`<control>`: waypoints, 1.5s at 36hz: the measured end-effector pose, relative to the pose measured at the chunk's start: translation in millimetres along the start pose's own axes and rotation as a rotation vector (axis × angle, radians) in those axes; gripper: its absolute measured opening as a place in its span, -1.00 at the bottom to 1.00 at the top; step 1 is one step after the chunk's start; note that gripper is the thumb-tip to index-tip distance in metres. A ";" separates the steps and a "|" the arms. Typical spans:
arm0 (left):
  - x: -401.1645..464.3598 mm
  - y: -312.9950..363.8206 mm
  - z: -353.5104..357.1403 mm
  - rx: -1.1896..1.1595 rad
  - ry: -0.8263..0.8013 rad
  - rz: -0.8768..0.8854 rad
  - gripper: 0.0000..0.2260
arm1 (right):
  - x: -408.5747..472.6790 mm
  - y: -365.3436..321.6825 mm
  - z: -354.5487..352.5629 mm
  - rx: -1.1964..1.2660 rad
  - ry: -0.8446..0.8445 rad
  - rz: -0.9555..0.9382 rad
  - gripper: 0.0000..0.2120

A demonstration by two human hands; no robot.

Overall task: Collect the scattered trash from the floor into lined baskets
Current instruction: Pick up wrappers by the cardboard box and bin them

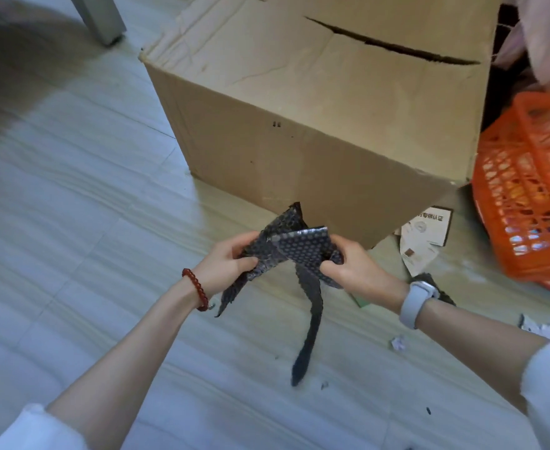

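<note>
Fingers half-hidden behind bubble wrap

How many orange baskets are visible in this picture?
1: the orange basket stands at the right edge, beside the cardboard box. Others may be hidden outside the frame.

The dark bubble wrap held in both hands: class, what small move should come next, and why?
Probably gather the dangling strip into the bundle: both the left hand and right hand grip the bubble wrap, but a tail hangs loose toward the floor, before it goes to the orange basket.

Storeroom-like room: tiled floor, cardboard box, orange crate.
</note>
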State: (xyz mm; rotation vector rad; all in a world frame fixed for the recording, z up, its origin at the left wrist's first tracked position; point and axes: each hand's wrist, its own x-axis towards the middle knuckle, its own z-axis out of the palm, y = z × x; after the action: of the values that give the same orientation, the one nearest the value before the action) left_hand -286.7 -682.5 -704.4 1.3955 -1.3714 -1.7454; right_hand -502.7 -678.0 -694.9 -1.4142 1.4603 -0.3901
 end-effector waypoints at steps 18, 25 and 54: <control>-3.3 7.9 47.6 -0.032 0.083 0.116 -0.79 | -32.4 27.2 -17.2 0.475 -0.291 0.238 -0.49; -11.5 7.7 56.5 0.153 0.128 0.230 -0.54 | -30.1 20.8 -3.4 0.811 -0.240 0.304 -0.80; -17.3 12.9 108.7 -0.439 0.114 -0.225 -0.76 | -26.2 9.4 11.4 0.816 0.333 0.164 -0.88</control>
State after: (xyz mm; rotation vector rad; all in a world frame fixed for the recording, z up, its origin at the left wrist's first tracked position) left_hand -383.4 -630.4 -690.0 1.4064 -0.7313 -1.9271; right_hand -504.2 -648.0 -696.0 -0.5863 1.4140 -1.0159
